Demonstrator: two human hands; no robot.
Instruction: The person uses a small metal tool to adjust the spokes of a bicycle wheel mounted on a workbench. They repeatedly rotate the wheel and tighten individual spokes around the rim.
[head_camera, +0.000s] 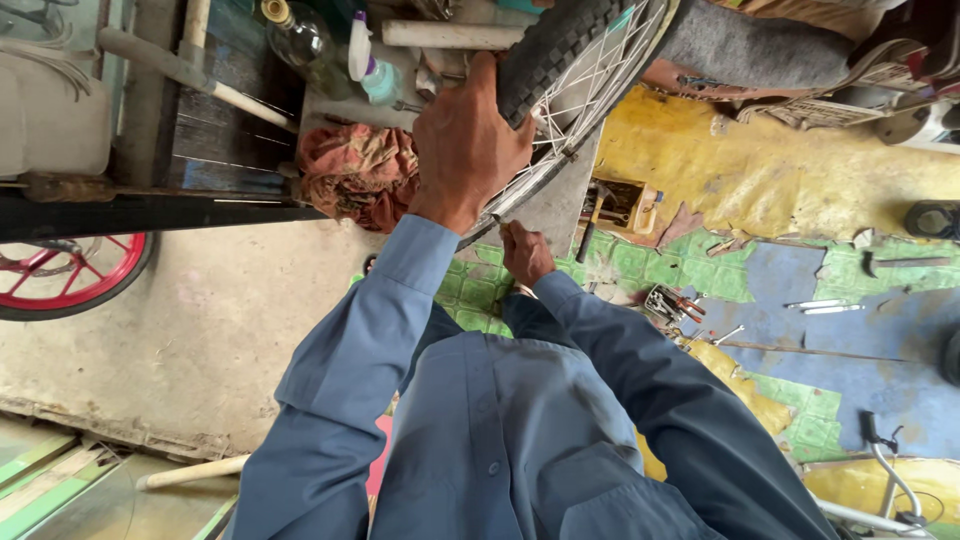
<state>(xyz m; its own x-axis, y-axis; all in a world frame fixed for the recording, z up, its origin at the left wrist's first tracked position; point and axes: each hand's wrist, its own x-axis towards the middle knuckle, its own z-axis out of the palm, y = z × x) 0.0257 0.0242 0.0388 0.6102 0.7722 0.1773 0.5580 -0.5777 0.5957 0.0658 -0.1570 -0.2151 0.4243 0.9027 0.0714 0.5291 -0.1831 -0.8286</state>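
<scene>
Blue cotton shirt sleeves (520, 440) are filling the bottom of my view, closest to the lens, as I am looking down over the hands. My left hand (465, 140) is clamping its fingers over the black knobbly rubber tyre of a silver spoked bicycle wheel (575, 75), which is standing up against a grey concrete block (550, 205) at the top centre. My right hand (524, 252) is pinching closed on a small thin tool at the wheel's rim, just below the left hand; what the tool is, I cannot tell. A crumpled red-orange rag (360, 175) is lying just left of the left hand. Behind it, a clear glass bottle (300, 40) and a white spray bottle (365, 60) are standing. The floor is changing from bare grey concrete (190, 340) on the left to worn patches of yellow, green and blue covering (800, 270) on the right, where loose metal tools (675, 305) are lying scattered. A red-rimmed wheel (60, 275) is showing at the left edge.
</scene>
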